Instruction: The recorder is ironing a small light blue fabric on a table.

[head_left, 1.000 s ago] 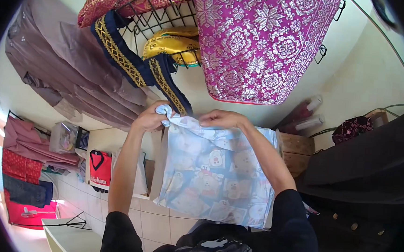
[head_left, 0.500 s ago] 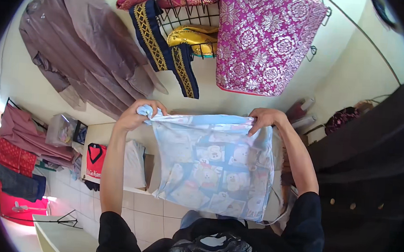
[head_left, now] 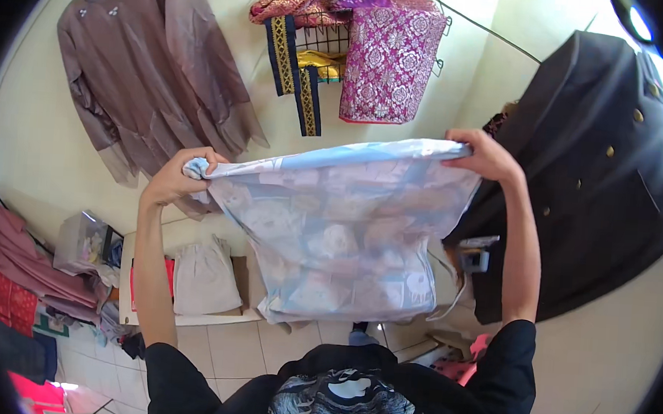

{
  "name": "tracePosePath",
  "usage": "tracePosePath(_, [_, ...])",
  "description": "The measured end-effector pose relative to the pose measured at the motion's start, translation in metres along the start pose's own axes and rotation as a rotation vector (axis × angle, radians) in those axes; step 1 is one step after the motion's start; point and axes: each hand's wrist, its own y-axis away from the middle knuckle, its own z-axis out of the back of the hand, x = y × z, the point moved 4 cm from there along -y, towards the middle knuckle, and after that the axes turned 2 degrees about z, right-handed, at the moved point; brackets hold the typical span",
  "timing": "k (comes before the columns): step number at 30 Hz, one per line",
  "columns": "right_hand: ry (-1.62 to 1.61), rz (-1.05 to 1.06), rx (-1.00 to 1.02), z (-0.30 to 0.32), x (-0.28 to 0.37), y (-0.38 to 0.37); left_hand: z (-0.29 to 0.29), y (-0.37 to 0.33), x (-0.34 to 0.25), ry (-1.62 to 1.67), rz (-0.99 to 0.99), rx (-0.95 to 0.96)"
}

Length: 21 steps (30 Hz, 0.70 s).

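Note:
A light blue cloth [head_left: 337, 230] with pale cartoon-animal prints hangs stretched between my hands. My left hand [head_left: 180, 175] is closed round its bunched upper left corner. At the upper right corner, my right hand [head_left: 483, 154] pinches the rolled top edge and sits higher than the left, so that edge slopes. Below the edge the cloth falls in loose folds, thin enough to let some light through. Past its lower left side, a folded off-white garment [head_left: 205, 279] lies on a white surface [head_left: 185, 319].
On the wall hang a mauve long garment [head_left: 145, 71] and a black wire rack [head_left: 334, 32] bearing a magenta patterned cloth [head_left: 389, 69]. At right hangs a dark coat [head_left: 579, 178] with gold buttons. A clear plastic box [head_left: 83, 243] and a pink cloth [head_left: 32, 255] are at left.
Both hands have moved farther apart, the right one rising, and the cloth is pulled wider with a sloping top edge. The view has shifted, showing more of the dark coat.

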Motion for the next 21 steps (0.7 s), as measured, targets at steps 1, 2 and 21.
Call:
tracePosePath(1, [0.004,-0.024,-0.044,0.008,0.022,0.010,0.002,0.015,-0.005,-0.024,0.041,0.033])
tracePosePath(2, [0.011,-0.057,-0.092,0.016,0.044,0.024,0.003,0.026,-0.010,-0.023,0.029,0.049])
tracePosePath(21, [0.200,-0.610,0.138,0.082,0.275,0.210,0.019,0.187,-0.127,-0.137,-0.135,0.050])
